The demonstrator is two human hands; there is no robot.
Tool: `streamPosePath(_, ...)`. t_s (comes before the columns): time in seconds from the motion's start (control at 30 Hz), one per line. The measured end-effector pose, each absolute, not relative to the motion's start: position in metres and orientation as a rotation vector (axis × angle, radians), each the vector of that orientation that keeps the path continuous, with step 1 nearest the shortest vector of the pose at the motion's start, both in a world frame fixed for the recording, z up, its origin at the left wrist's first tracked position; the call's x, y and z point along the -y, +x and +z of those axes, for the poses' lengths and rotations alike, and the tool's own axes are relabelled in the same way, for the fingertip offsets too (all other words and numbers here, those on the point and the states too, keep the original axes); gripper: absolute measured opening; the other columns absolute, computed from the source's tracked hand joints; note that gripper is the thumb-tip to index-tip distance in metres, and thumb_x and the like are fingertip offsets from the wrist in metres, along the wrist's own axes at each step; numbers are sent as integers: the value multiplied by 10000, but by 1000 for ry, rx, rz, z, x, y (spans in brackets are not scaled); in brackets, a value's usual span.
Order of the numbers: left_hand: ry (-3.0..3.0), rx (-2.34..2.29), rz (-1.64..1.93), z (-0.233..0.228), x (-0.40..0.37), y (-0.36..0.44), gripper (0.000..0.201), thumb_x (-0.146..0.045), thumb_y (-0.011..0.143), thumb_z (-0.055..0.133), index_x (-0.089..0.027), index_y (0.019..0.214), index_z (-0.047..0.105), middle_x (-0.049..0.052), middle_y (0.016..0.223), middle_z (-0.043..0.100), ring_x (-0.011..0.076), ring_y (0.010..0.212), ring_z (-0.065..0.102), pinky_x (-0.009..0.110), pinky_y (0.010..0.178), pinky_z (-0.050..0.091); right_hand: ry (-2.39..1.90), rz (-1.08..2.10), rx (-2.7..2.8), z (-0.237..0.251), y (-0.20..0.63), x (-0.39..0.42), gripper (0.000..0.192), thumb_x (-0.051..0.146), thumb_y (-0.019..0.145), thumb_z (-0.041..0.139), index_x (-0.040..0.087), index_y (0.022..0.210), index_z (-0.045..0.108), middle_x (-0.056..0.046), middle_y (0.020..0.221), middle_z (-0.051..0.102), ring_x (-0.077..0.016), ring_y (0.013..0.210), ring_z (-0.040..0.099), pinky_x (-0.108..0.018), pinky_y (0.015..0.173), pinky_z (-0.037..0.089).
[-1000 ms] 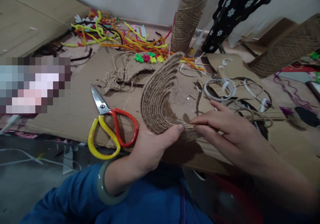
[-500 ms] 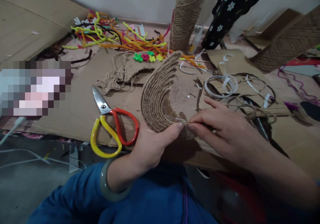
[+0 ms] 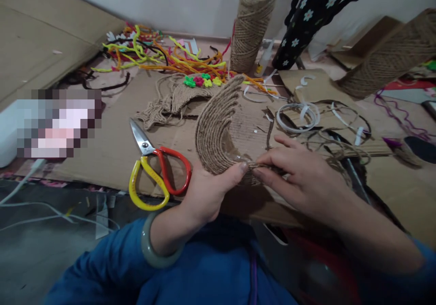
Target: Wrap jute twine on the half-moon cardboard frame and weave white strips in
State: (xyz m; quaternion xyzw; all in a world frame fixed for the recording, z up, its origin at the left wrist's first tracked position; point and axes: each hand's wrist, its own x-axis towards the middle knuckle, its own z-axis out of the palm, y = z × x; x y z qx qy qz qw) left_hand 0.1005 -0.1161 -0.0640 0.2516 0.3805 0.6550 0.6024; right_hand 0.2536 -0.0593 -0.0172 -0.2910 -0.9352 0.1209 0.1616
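A curved piece covered in rows of jute twine (image 3: pixel 213 135) stands tilted over the cardboard. My left hand (image 3: pixel 213 189) grips its lower edge, thumb on top and the other fingers hidden beneath. At the piece's lower right end, my right hand (image 3: pixel 299 182) pinches the twine between thumb and forefinger, with the other fingers partly raised. Left of my left hand lie scissors (image 3: pixel 146 148) with one yellow and one red handle. Behind the curved piece rests another twine-covered arch (image 3: pixel 190 94), topped with small green, pink and yellow flowers.
Colourful pipe cleaners (image 3: pixel 163 57) are heaped at the back. A twine cone (image 3: pixel 254 28) stands beside a small glue bottle (image 3: pixel 264 62), and another twine cone (image 3: pixel 384 62) leans at right. Rolled clear strip (image 3: pixel 296 118) lies near my right hand. A cable (image 3: pixel 23 182) hangs at left.
The view has shifted slightly, moving the scissors and phone-like blurred object rightward in the picture. Both hands keep their hold, and the twine ends by the right fingers sit a little differently.
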Motion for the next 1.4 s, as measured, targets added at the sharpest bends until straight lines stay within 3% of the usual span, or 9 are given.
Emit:
streamPosePath(0.17, 573, -834, 1495, -64, 116, 99, 161, -177, 716, 735, -177, 876, 723, 32, 946, 747, 193, 922, 679, 337, 894, 525, -913, 413, 2583, -19, 253, 64, 168, 227, 873, 507, 204, 740, 607, 28, 579, 596, -136, 569, 557, -369, 808, 497)
streamPosePath(0.37, 573, -756, 1410, -66, 118, 95, 179, -257, 693, 771, -166, 840, 726, 34, 829, 741, 162, 749, 671, 291, 740, 528, -1112, 435, 2359, -21, 246, 75, 154, 227, 854, 534, 192, 724, 610, 3, 633, 638, -143, 632, 591, -249, 571, 437)
streamPosePath(0.53, 508, -831, 1448, -64, 116, 96, 233, -292, 600, 827, -149, 745, 715, -3, 713, 696, 81, 596, 582, 199, 558, 448, -1084, 388, 2218, -28, 230, 83, 178, 252, 875, 505, 184, 761, 624, -15, 679, 658, -151, 657, 592, -259, 605, 423)
streamPosePath(0.77, 421, -855, 1556, -53, 125, 93, 189, -271, 604, 802, -163, 716, 695, -23, 698, 691, 75, 607, 578, 188, 551, 401, -1083, 351, 2281, -22, 221, 96, 339, 328, 934, 382, 189, 835, 676, -55, 749, 706, -197, 739, 605, -359, 768, 417)
streamPosePath(0.93, 444, -835, 1568, -48, 131, 91, 192, -252, 587, 794, -164, 717, 685, -32, 671, 678, 77, 595, 571, 205, 579, 400, -1114, 388, 2282, -11, 227, 103, 293, 307, 901, 443, 169, 816, 687, -47, 729, 709, -163, 652, 597, -286, 642, 430)
streamPosePath(1.4, 572, -857, 1509, -42, 139, 96, 252, -310, 609, 795, -144, 768, 690, 22, 766, 705, 99, 648, 601, 221, 618, 439, -1151, 446, 2156, -9, 230, 115, 229, 270, 833, 497, 165, 729, 672, -14, 597, 670, -135, 555, 587, -242, 541, 423)
